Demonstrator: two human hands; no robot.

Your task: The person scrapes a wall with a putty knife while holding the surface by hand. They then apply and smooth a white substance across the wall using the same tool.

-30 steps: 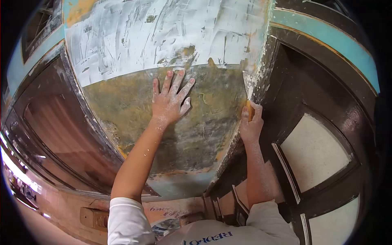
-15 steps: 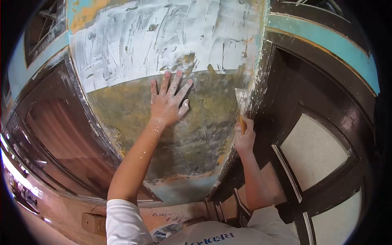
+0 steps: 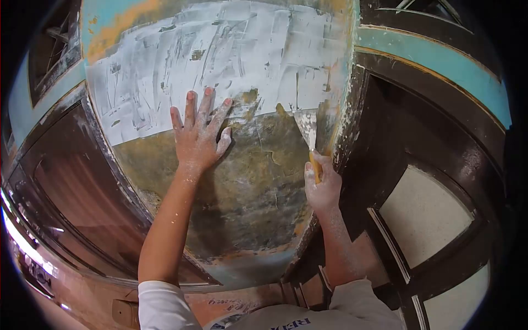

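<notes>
My left hand [image 3: 199, 135] lies with fingers spread against the wall, fingertips on the lower edge of the white coating [image 3: 242, 49] and palm over the bare, brownish-grey wall surface [image 3: 247, 181]. White dust or paste coats its fingers. My right hand [image 3: 323, 181] grips the yellow handle of a putty knife [image 3: 308, 127]. The knife's whitish blade points up and meets the coating's lower edge, right of centre. A small uncoated patch [image 3: 250, 97] shows in the white between my hands.
Dark wooden doors or panels flank the wall: a brown panel [image 3: 82, 176] at left and a dark door [image 3: 379, 137] with pale insets at right. A chipped, paint-spotted frame edge [image 3: 347, 121] runs close beside the knife. Turquoise bands [image 3: 434, 60] cross above.
My left hand has slid left and slightly up the wall. The putty knife has moved left from beside the frame edge onto the coating's lower edge.
</notes>
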